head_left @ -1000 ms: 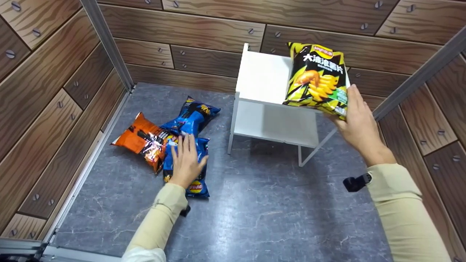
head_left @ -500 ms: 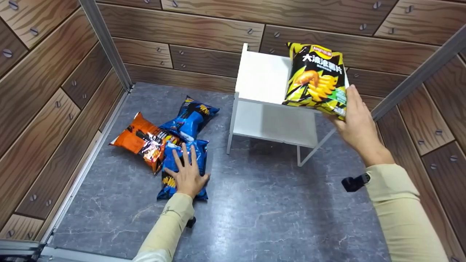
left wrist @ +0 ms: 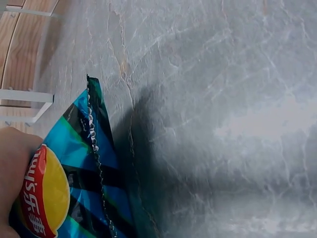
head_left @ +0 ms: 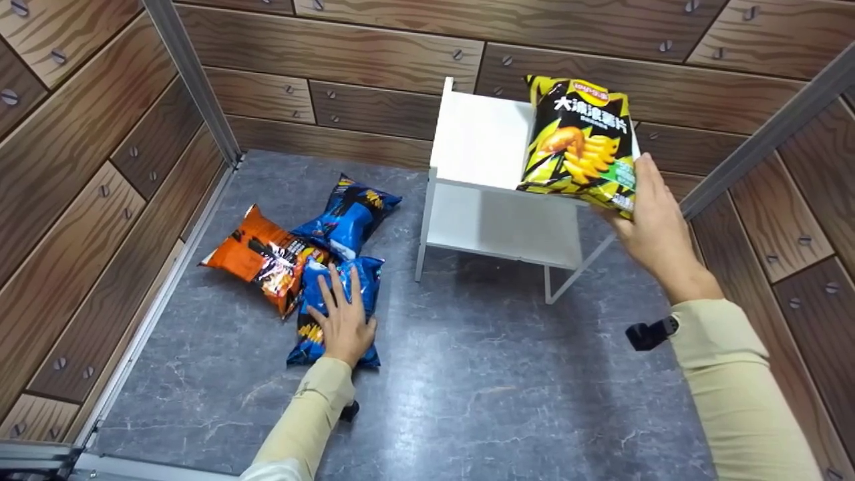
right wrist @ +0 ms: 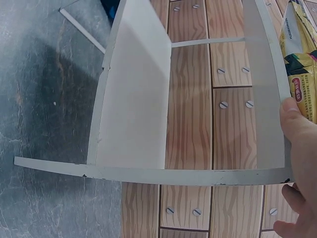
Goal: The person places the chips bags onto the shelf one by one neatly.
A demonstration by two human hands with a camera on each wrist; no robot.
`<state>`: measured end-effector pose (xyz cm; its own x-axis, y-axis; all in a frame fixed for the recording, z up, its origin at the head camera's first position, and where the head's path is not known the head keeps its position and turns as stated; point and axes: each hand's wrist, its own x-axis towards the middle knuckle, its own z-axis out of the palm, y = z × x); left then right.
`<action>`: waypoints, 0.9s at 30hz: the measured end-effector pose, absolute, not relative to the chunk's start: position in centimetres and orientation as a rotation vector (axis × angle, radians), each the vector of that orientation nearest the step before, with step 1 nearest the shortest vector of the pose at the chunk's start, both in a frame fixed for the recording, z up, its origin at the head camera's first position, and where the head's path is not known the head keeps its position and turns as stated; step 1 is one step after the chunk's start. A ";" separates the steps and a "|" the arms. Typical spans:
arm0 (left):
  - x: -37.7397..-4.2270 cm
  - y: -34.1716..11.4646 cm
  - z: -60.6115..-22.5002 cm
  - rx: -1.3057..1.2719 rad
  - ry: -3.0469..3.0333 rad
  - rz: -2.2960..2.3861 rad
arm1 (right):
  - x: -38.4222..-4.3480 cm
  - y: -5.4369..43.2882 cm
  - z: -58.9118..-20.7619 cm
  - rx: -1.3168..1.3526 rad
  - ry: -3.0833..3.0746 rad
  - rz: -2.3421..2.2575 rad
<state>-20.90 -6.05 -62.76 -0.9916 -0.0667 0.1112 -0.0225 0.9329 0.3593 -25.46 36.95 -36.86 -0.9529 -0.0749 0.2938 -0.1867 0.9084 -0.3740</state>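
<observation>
My left hand [head_left: 346, 331] lies with spread fingers on the nearer blue chip bag [head_left: 310, 344]. That bag's yellow-and-red logo shows beside the hand [left wrist: 15, 163] in the left wrist view. Touching it are an orange chip bag [head_left: 244, 257] and a second blue chip bag [head_left: 351, 224]. My right hand [head_left: 658, 230] grips the right front corner of a white two-tier side table [head_left: 484, 140]. The thumb of this hand [right wrist: 302, 134] meets the table's edge and a black-and-yellow chip bag [head_left: 581, 143] lying on the top tier. Its fingers are partly out of frame.
The side table's lower shelf [head_left: 504, 224] and thin legs stand above the grey marbled floor [head_left: 467, 381]. Wood-patterned panels [head_left: 334, 40] enclose the left, back and right sides, with metal posts [head_left: 194, 80] at the corners.
The left hand slid slightly toward me and right, and spread its fingers. The nearer blue bag's lower end shifted and spread left, showing more of its front. The right hand stays in place.
</observation>
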 end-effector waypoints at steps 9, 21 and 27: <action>-20.0 -6.4 -62.3 0.005 -2.963 -0.621 | -25.5 36.9 -36.8 0.186 -2.810 0.603; -19.3 -6.8 -60.6 -0.066 -2.848 -0.830 | -25.5 36.9 -36.7 0.180 -2.817 0.608; -19.6 -7.0 -59.7 -0.187 -2.700 -0.922 | -25.5 36.9 -36.8 0.180 -2.817 0.620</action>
